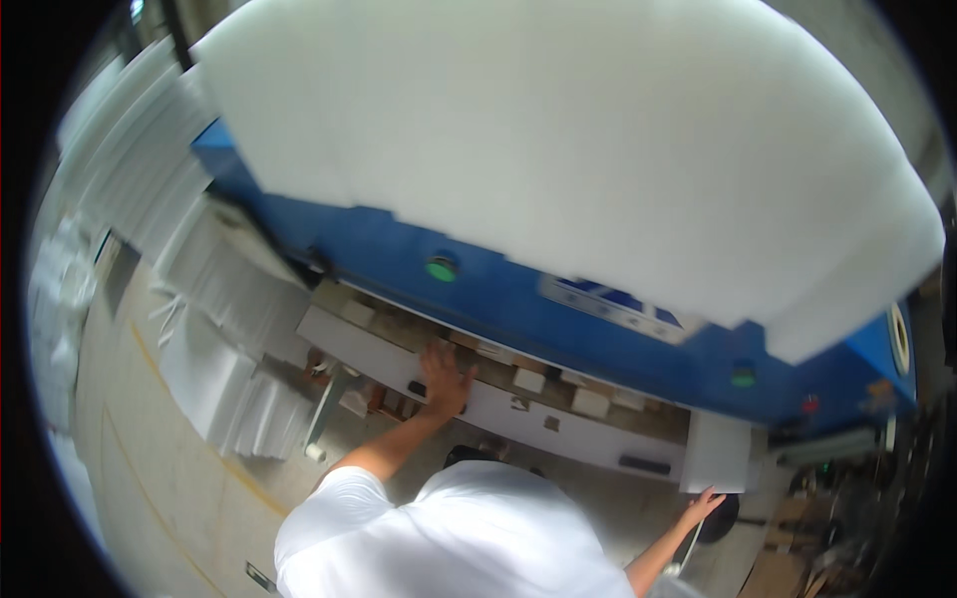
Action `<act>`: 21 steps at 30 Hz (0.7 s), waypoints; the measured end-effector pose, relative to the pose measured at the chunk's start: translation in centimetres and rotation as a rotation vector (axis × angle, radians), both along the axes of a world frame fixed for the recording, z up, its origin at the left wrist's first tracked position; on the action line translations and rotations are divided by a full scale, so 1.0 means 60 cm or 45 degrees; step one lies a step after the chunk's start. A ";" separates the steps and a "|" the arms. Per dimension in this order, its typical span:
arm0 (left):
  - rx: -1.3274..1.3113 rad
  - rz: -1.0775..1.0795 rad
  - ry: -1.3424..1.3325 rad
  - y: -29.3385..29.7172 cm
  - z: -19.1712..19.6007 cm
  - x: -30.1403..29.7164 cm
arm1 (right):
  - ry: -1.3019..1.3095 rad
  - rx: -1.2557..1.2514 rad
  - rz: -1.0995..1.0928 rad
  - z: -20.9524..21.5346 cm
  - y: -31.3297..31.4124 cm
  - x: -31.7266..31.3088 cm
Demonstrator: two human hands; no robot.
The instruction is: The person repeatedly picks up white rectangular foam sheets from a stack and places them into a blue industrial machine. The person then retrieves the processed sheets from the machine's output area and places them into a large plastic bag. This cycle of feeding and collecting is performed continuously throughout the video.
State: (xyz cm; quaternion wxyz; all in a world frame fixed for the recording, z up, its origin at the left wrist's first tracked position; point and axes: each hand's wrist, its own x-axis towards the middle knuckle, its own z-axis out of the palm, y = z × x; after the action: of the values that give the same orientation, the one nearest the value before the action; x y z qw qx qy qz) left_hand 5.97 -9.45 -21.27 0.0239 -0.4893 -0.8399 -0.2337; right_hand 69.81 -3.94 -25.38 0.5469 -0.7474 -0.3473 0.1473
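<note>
My left hand (446, 381) lies at the near edge of the blue machine's long bed (588, 443), its fingers spread over the edge, holding nothing. Off to the right, a white foam sheet (719, 450) sticks out over the near side of the bed. At that sheet's near edge is my right hand (704, 505), thumb and fingers closed on the corner; the grip shows only small. Several pale blocks (590, 402) sit in a row along the bed, in the gap below the blue front.
Large white sheets (558, 130) jut out over the blue machine (399, 247), hiding its top. Two green buttons, one a left button (441, 268), sit on its front. White foam stacks (214, 369) stand at the left. Cardboard and clutter (807, 538) lie at the right.
</note>
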 end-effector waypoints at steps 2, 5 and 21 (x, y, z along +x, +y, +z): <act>0.156 0.004 -0.067 0.032 -0.031 -0.014 | -1.109 -0.430 -0.232 -0.002 0.073 -0.040; 0.245 -0.167 -0.064 0.101 -0.016 -0.023 | -1.363 0.075 0.189 0.061 0.104 -0.164; 0.948 -0.414 -0.805 0.238 -0.050 -0.006 | -0.483 -0.046 1.314 0.020 0.320 -0.426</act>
State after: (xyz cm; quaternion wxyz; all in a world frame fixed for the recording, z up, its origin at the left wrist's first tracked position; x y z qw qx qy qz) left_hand 5.60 4.84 -24.28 -0.0951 -0.4773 -0.5790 -0.6541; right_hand 44.22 15.28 -24.21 0.3185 -0.5027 -0.7587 0.2649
